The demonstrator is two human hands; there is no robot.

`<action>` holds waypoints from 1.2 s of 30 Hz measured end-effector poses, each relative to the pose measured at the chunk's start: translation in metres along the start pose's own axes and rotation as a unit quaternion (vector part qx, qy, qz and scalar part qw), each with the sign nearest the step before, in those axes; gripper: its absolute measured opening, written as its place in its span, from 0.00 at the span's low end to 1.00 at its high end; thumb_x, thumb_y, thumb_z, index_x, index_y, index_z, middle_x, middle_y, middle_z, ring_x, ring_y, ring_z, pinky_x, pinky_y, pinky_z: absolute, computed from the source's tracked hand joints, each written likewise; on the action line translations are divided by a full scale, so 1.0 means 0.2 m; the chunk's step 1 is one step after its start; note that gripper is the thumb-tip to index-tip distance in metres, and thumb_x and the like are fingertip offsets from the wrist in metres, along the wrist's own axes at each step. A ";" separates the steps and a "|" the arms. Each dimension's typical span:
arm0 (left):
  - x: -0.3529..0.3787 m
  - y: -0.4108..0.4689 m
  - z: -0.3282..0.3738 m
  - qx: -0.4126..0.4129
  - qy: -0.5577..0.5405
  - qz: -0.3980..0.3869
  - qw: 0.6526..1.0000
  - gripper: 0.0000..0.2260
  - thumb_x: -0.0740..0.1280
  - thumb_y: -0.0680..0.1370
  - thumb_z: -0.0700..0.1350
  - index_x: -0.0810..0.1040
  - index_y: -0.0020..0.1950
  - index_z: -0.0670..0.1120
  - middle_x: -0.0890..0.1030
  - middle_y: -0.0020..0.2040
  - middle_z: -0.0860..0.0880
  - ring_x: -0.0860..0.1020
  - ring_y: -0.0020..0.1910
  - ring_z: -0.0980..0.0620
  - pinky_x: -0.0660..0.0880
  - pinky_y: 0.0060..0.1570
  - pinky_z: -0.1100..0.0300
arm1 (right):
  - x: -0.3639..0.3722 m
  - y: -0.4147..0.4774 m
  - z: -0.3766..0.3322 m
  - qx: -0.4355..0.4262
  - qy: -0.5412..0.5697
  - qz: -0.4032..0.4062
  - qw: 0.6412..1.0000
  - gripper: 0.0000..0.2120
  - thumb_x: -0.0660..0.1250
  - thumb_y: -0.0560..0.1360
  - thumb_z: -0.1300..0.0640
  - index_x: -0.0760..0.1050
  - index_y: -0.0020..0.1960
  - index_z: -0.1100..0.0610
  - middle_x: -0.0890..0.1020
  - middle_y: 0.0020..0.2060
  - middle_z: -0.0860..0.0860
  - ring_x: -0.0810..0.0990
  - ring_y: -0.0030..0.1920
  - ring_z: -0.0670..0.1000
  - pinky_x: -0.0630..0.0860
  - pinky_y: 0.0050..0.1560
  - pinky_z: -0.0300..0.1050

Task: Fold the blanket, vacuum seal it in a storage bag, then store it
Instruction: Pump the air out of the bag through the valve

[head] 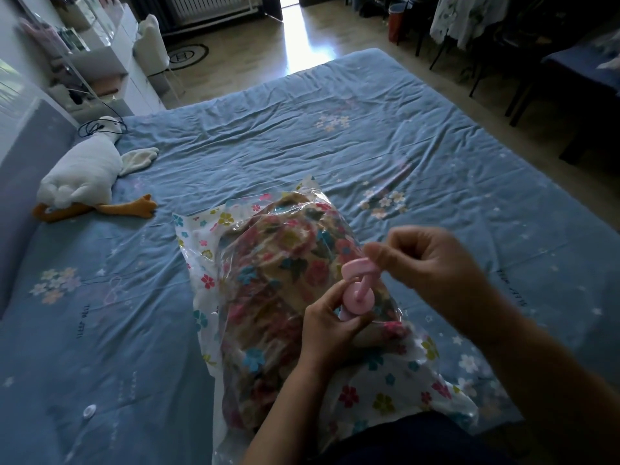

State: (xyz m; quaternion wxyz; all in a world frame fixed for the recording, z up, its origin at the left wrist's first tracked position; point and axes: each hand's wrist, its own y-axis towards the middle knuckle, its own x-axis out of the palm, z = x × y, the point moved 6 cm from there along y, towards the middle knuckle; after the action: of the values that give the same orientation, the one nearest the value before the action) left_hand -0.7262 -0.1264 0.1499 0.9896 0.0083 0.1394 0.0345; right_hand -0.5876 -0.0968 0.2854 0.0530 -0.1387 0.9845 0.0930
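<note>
The blanket [281, 273], a flowered one in pinks, blues and yellows, lies folded inside the storage bag [379, 387], which rests on the bed [302, 135] near the person, its long side running from near to far. The bag is clear plastic printed with small coloured flowers, and it looks still puffed and loose around the bundle, so the air seems not yet drawn out.

On top of the bag, toward its right edge, stands a small pink hand pump [358, 290]. The left hand [330, 325] is closed around the pump's lower body, holding it down against the bag, presumably over the valve, though the valve itself is hidden. The right hand [426, 263] pinches the pump's pink handle between thumb and fingers, just above the barrel.

By my reading, folding and bagging are done and the vacuum step is in hand. The next move calls for steady up-and-down strokes of the handle while the left hand keeps the base pressed square on the valve; if it tilts, air would leak back in.

Farther out, a white plush goose [84, 176] with orange feet lies at the far left of the blue sheet, near a grey headboard [23, 182]. Beyond the bed's far edge are shelves [100, 52] at left and wooden floor [268, 41].
</note>
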 end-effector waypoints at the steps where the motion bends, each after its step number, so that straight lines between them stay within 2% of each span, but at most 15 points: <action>1: 0.00 0.00 -0.01 -0.008 -0.002 0.001 1.000 0.22 0.80 0.67 0.42 0.81 0.59 0.52 0.84 0.53 0.58 0.81 0.54 0.62 0.77 0.55 0.64 | -0.02 0.00 -0.07 -0.024 0.037 0.001 0.999 0.22 0.70 0.72 0.53 0.67 0.29 0.66 0.67 0.23 0.49 0.64 0.24 0.43 0.63 0.26 0.33; 4: 0.01 -0.02 0.00 -0.006 -0.009 -0.002 1.000 0.23 0.80 0.67 0.42 0.80 0.60 0.53 0.84 0.53 0.59 0.81 0.54 0.62 0.77 0.55 0.65 | -0.02 0.00 -0.02 -0.027 0.045 0.013 0.999 0.23 0.69 0.74 0.54 0.65 0.30 0.69 0.67 0.23 0.50 0.65 0.24 0.43 0.64 0.26 0.34; 7: 0.01 -0.03 0.02 0.003 -0.024 -0.004 1.000 0.20 0.79 0.68 0.41 0.82 0.59 0.49 0.85 0.51 0.57 0.82 0.52 0.60 0.77 0.52 0.66 | 0.05 -0.04 0.28 0.081 -0.085 -0.014 0.993 0.25 0.70 0.71 0.43 0.69 0.31 0.63 0.69 0.24 0.52 0.66 0.25 0.44 0.64 0.29 0.41; 9: 0.01 -0.04 0.03 0.011 -0.038 -0.012 0.999 0.18 0.78 0.69 0.40 0.82 0.58 0.47 0.85 0.51 0.55 0.83 0.52 0.57 0.77 0.52 0.65 | 0.07 -0.07 0.40 0.125 -0.142 -0.026 0.982 0.22 0.67 0.67 0.41 0.70 0.30 0.60 0.69 0.23 0.48 0.66 0.24 0.41 0.64 0.29 0.39; 11: 0.01 -0.04 0.03 0.009 -0.036 -0.009 0.999 0.18 0.78 0.69 0.40 0.82 0.57 0.47 0.85 0.51 0.55 0.83 0.52 0.58 0.77 0.52 0.64 | 0.07 -0.06 0.31 0.095 -0.128 -0.017 0.987 0.22 0.68 0.68 0.42 0.69 0.29 0.59 0.69 0.22 0.47 0.66 0.24 0.42 0.64 0.28 0.39; 15: -0.01 -0.02 -0.01 -0.012 -0.024 0.007 1.000 0.22 0.80 0.66 0.42 0.81 0.57 0.56 0.84 0.52 0.59 0.82 0.53 0.60 0.78 0.54 0.63 | 0.02 -0.01 -0.06 -0.013 0.017 -0.003 1.000 0.22 0.69 0.73 0.50 0.68 0.28 0.63 0.68 0.22 0.46 0.64 0.24 0.44 0.62 0.27 0.35; 17: 0.00 -0.02 -0.01 -0.015 -0.023 0.008 1.000 0.23 0.80 0.66 0.43 0.80 0.57 0.58 0.84 0.52 0.59 0.82 0.53 0.60 0.78 0.55 0.61 | 0.01 0.00 -0.07 -0.033 0.030 0.007 0.999 0.21 0.68 0.73 0.52 0.67 0.28 0.64 0.68 0.21 0.45 0.64 0.24 0.43 0.63 0.26 0.34; 19: 0.00 -0.03 0.00 -0.007 -0.028 0.008 1.000 0.22 0.80 0.67 0.42 0.81 0.57 0.56 0.84 0.52 0.59 0.82 0.53 0.59 0.78 0.55 0.61 | 0.03 -0.01 0.09 0.008 -0.023 0.012 1.000 0.23 0.68 0.72 0.49 0.67 0.29 0.65 0.68 0.22 0.47 0.65 0.25 0.44 0.64 0.27 0.38; 21: 0.00 -0.03 0.01 0.005 -0.034 -0.002 0.999 0.20 0.79 0.67 0.40 0.82 0.57 0.50 0.85 0.51 0.56 0.83 0.52 0.57 0.78 0.53 0.60 | 0.07 -0.05 0.32 0.086 -0.104 -0.013 0.991 0.25 0.69 0.71 0.41 0.69 0.29 0.61 0.69 0.23 0.48 0.66 0.26 0.44 0.65 0.30 0.43; 23: 0.01 -0.05 0.03 0.016 -0.035 -0.013 0.999 0.18 0.79 0.68 0.39 0.83 0.56 0.48 0.85 0.50 0.55 0.83 0.51 0.57 0.77 0.51 0.65 | 0.08 -0.08 0.45 0.132 -0.148 -0.029 0.980 0.24 0.68 0.67 0.37 0.69 0.28 0.56 0.69 0.22 0.45 0.66 0.25 0.42 0.65 0.30 0.43; 26: 0.00 -0.04 0.02 0.013 -0.026 -0.004 1.000 0.18 0.79 0.68 0.41 0.83 0.57 0.47 0.85 0.50 0.57 0.82 0.51 0.59 0.76 0.51 0.66 | 0.05 -0.06 0.23 0.064 -0.112 -0.011 0.992 0.26 0.71 0.69 0.40 0.69 0.29 0.60 0.68 0.23 0.47 0.65 0.25 0.43 0.64 0.28 0.41; 29: -0.01 -0.03 0.02 0.001 -0.018 0.004 1.000 0.21 0.79 0.67 0.41 0.81 0.58 0.53 0.84 0.51 0.60 0.82 0.52 0.61 0.76 0.52 0.66 | 0.00 -0.03 -0.11 -0.030 0.006 -0.013 0.999 0.22 0.71 0.71 0.49 0.66 0.28 0.60 0.65 0.23 0.47 0.62 0.25 0.45 0.61 0.25 0.37; 31: 0.00 -0.04 0.02 -0.002 -0.022 0.000 1.000 0.23 0.79 0.67 0.40 0.80 0.59 0.53 0.84 0.53 0.60 0.81 0.53 0.61 0.77 0.54 0.65 | -0.01 -0.03 -0.15 -0.056 0.044 -0.011 0.997 0.20 0.71 0.71 0.53 0.66 0.28 0.59 0.65 0.23 0.48 0.62 0.25 0.45 0.61 0.25 0.35; 34: 0.01 -0.05 0.03 0.002 -0.034 -0.007 0.999 0.21 0.79 0.68 0.40 0.82 0.59 0.48 0.85 0.51 0.55 0.82 0.52 0.58 0.79 0.53 0.59 | 0.03 -0.05 0.13 0.023 -0.040 -0.008 0.999 0.20 0.71 0.71 0.48 0.66 0.28 0.56 0.66 0.23 0.45 0.63 0.25 0.42 0.63 0.27 0.37; 36: 0.01 -0.06 0.06 0.009 -0.037 -0.016 0.999 0.18 0.79 0.68 0.40 0.82 0.56 0.49 0.85 0.49 0.57 0.82 0.50 0.59 0.78 0.50 0.64 | 0.06 -0.08 0.38 0.105 -0.141 -0.040 0.984 0.22 0.70 0.70 0.41 0.67 0.27 0.54 0.67 0.21 0.44 0.64 0.24 0.41 0.63 0.29 0.40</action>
State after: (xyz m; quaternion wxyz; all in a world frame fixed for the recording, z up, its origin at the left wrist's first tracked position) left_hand -0.7203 -0.1382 0.1597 0.9944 0.0165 0.1028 0.0171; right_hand -0.5895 -0.1006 0.2073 0.2097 -0.1575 0.9650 0.0056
